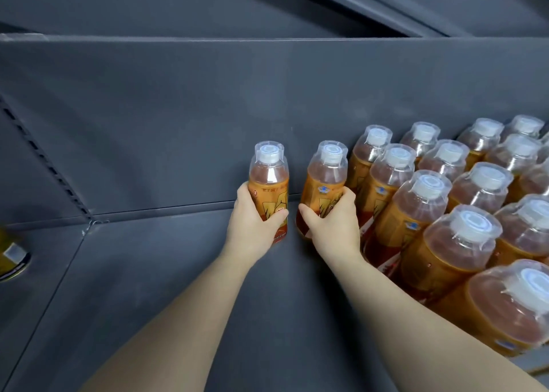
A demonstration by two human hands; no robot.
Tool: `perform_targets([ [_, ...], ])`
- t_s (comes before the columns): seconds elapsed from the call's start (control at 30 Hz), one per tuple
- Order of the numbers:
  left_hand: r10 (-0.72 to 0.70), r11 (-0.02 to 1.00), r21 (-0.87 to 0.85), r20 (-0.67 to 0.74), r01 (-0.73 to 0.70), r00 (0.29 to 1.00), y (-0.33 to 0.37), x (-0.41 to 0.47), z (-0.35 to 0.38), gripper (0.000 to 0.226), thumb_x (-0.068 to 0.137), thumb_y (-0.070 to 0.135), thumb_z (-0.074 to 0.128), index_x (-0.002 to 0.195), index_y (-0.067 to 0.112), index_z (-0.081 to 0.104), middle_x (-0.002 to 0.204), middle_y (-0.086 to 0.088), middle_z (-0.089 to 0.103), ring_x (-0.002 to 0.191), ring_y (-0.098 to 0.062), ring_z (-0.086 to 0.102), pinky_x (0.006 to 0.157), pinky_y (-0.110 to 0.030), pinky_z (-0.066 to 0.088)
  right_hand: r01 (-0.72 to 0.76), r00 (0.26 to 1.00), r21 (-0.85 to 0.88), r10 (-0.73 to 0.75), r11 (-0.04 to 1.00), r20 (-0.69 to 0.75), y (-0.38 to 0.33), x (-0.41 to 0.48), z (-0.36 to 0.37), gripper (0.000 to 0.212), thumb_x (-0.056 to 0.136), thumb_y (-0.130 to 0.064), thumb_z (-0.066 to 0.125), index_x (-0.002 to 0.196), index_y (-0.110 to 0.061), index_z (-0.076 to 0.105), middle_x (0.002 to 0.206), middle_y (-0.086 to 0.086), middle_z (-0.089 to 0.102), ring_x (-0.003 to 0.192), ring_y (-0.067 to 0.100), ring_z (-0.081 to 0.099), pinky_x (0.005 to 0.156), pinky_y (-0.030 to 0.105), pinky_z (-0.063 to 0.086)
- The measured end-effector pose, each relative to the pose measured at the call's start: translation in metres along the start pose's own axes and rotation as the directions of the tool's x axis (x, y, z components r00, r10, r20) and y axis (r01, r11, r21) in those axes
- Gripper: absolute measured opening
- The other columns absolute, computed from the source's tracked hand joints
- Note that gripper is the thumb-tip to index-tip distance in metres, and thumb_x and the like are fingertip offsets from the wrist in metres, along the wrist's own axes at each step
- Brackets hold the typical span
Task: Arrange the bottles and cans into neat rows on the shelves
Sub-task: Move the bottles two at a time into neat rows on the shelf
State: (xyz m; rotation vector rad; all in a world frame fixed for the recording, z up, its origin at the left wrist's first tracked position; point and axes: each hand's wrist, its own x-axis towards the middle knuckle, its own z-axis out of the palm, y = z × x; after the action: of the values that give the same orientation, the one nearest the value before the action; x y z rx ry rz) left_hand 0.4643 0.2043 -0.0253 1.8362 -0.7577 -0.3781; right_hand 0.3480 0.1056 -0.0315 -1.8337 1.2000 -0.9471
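Two orange-labelled tea bottles with clear caps stand upright at the back of a dark grey shelf (pixel 184 287). My left hand (pixel 252 222) grips the left bottle (pixel 269 177) around its label. My right hand (pixel 332 222) grips the right bottle (pixel 326 177) the same way, just left of the stocked rows. A narrow gap separates the two held bottles. Both bottle bases are partly hidden by my hands.
Several rows of identical tea bottles (pixel 445 213) fill the right side of the shelf, running front to back. The shelf's back wall (pixel 178 124) rises behind them. A yellow can (pixel 12 258) shows at the far left edge, beyond a divider.
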Motion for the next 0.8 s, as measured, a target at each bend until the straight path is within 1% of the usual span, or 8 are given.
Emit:
perform_targets([
  [0.07, 0.003, 1.000, -0.011, 0.032, -0.003, 0.999, -0.002, -0.001, -0.001, 0.075, 0.086, 0.026, 0.077, 0.144, 0.023, 0.029, 0.126, 0.011, 0.052, 0.111, -0.010, 0.055, 0.089, -0.026, 0.043, 0.000, 1.000, -0.010, 0.000, 1.000, 0.004, 0.002, 0.001, 0.002, 0.074, 0.078, -0.041, 0.082, 0.134, -0.022, 0.039, 0.117, -0.008, 0.053, 0.110, 0.017, 0.057, 0.086, 0.031, 0.049],
  [0.17, 0.008, 1.000, 0.003, 0.059, -0.008, 0.998, -0.008, -0.001, -0.004, 0.073, 0.087, 0.025, 0.076, 0.142, 0.021, 0.027, 0.123, 0.011, 0.052, 0.112, -0.013, 0.057, 0.089, -0.027, 0.044, -0.003, 1.000, -0.025, 0.003, 1.000, 0.004, 0.005, 0.001, 0.004, 0.079, 0.077, -0.043, 0.082, 0.138, -0.023, 0.036, 0.123, -0.006, 0.054, 0.115, 0.018, 0.057, 0.090, 0.036, 0.051],
  [0.33, 0.031, 0.989, 0.143, 0.020, -0.033, 0.999, -0.012, -0.004, -0.006, 0.073, 0.084, 0.037, 0.076, 0.142, 0.025, 0.032, 0.132, 0.002, 0.051, 0.119, -0.018, 0.053, 0.099, -0.040, 0.048, 0.012, 0.999, -0.015, -0.012, 1.000, 0.030, 0.005, -0.004, 0.002, 0.078, 0.082, -0.038, 0.078, 0.143, -0.025, 0.031, 0.128, -0.006, 0.052, 0.118, 0.018, 0.055, 0.093, 0.033, 0.048],
  [0.4, 0.032, 0.983, 0.183, -0.009, -0.030, 0.999, -0.011, -0.005, -0.005, 0.074, 0.083, 0.040, 0.075, 0.142, 0.027, 0.033, 0.131, 0.000, 0.051, 0.117, -0.021, 0.053, 0.097, -0.040, 0.049, 0.006, 0.998, -0.008, -0.005, 1.000, 0.063, 0.005, -0.005, -0.001, 0.075, 0.085, -0.034, 0.075, 0.144, -0.025, 0.031, 0.126, -0.008, 0.051, 0.118, 0.018, 0.055, 0.092, 0.030, 0.046],
  [0.53, 0.013, 0.985, 0.174, -0.038, -0.006, 0.999, -0.011, -0.007, -0.001, 0.073, 0.083, 0.040, 0.076, 0.142, 0.029, 0.034, 0.129, 0.002, 0.055, 0.115, -0.023, 0.056, 0.095, -0.041, 0.051, -0.003, 0.997, -0.030, 0.005, 1.000, 0.073, 0.007, -0.006, 0.000, 0.071, 0.086, -0.031, 0.076, 0.142, -0.021, 0.033, 0.128, -0.004, 0.052, 0.119, 0.019, 0.055, 0.094, 0.031, 0.046],
  [0.6, 0.008, 0.984, 0.177, -0.048, 0.001, 0.999, -0.010, -0.005, 0.001, 0.073, 0.084, 0.037, 0.075, 0.143, 0.027, 0.033, 0.130, 0.001, 0.055, 0.115, -0.023, 0.057, 0.094, -0.041, 0.051, -0.003, 0.998, -0.015, 0.004, 1.000, 0.068, 0.007, -0.006, 0.002, 0.069, 0.086, -0.029, 0.078, 0.139, -0.020, 0.035, 0.120, -0.007, 0.051, 0.114, 0.016, 0.055, 0.091, 0.029, 0.047],
  [0.67, 0.006, 0.985, 0.175, -0.044, 0.001, 0.999, -0.010, -0.002, 0.002, 0.071, 0.086, 0.034, 0.074, 0.143, 0.026, 0.032, 0.129, 0.001, 0.056, 0.114, -0.023, 0.057, 0.094, -0.042, 0.051, -0.006, 0.998, -0.003, 0.006, 1.000, 0.064, 0.008, -0.003, 0.005, 0.069, 0.084, -0.028, 0.079, 0.138, -0.020, 0.036, 0.116, -0.009, 0.048, 0.113, 0.016, 0.055, 0.093, 0.031, 0.048],
  [0.8, 0.002, 0.986, 0.170, -0.033, 0.004, 0.999, -0.007, 0.007, 0.003, 0.066, 0.089, 0.029, 0.071, 0.142, 0.024, 0.032, 0.128, 0.000, 0.057, 0.115, -0.024, 0.057, 0.096, -0.044, 0.050, -0.010, 0.998, -0.005, 0.010, 1.000, 0.062, 0.006, 0.008, 0.013, 0.070, 0.084, -0.028, 0.080, 0.137, -0.020, 0.036, 0.123, -0.004, 0.052, 0.117, 0.020, 0.056, 0.098, 0.036, 0.049],
])
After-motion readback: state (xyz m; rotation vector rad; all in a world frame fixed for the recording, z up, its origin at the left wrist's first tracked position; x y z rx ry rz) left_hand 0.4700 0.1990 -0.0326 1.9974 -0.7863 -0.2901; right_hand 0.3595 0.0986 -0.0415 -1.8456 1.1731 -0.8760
